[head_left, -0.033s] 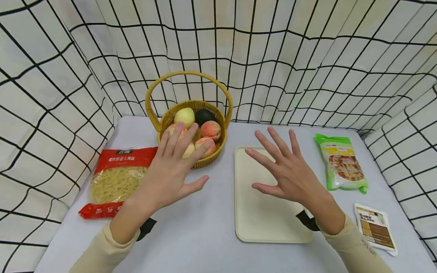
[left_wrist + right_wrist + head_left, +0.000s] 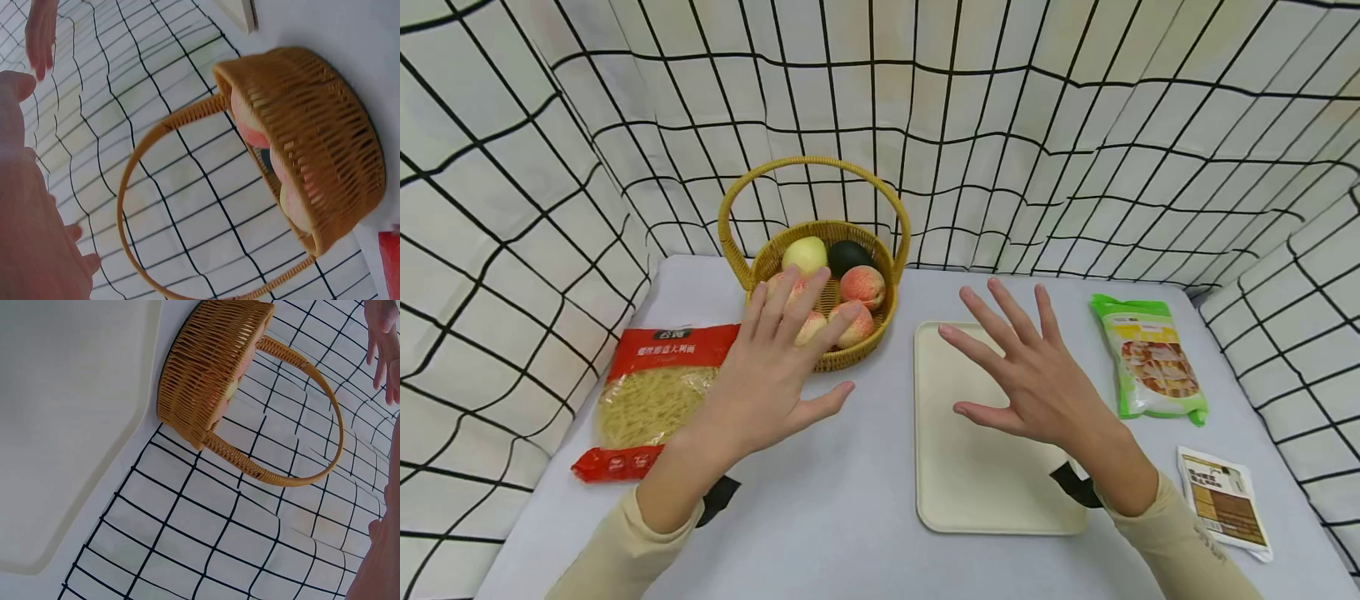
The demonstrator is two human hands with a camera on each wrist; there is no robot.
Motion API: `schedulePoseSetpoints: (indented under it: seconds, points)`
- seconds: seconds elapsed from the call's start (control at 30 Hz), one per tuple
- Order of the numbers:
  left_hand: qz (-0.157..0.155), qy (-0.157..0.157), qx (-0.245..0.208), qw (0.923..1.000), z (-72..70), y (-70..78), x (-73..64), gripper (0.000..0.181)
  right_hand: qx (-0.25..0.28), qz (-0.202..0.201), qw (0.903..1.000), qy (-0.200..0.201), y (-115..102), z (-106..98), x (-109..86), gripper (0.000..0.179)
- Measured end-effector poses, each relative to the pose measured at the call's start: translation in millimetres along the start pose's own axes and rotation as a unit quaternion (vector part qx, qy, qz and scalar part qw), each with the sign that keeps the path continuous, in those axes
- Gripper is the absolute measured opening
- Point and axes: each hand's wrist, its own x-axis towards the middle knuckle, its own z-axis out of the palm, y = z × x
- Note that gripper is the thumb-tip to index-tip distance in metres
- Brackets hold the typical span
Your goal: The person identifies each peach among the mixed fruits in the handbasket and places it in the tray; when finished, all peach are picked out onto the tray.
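Note:
Both hands hover over the table with fingers spread and palms down, holding nothing. My left hand (image 2: pixel 767 379) overlaps the front of a wicker basket (image 2: pixel 853 360) and the right side of a red pasta bag (image 2: pixel 658 400) in the head view. Inside the basket lie several peaches (image 2: pixel 862 287), a pale yellow-green fruit (image 2: pixel 806 255) and a dark green fruit (image 2: pixel 850 257); my left fingers partly cover the peaches. Over a cream rectangular tray (image 2: pixel 943 492) is my right hand (image 2: pixel 1037 379). The left wrist view shows the basket's woven side (image 2: pixel 331 137) beyond the hand.
At the right stand a green-and-white food bag (image 2: pixel 1153 358) and, nearer, a white-and-brown packet (image 2: pixel 1225 500). White cloth walls with a black grid (image 2: pixel 985 167) enclose the table's back and sides. The basket's tall handle (image 2: pixel 816 158) arches upward.
My left hand has shifted slightly to the left. The right hand and the objects stay where they were.

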Motion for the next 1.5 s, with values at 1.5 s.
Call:
schedulePoseSetpoints:
  seconds: [1.5]
  points:
    - [-0.179,-0.286,-0.108,0.9352,78.4,-79.5,45.9,0.056,0.084,0.241,0.9391,-0.23,1,18,-178.3,0.084]
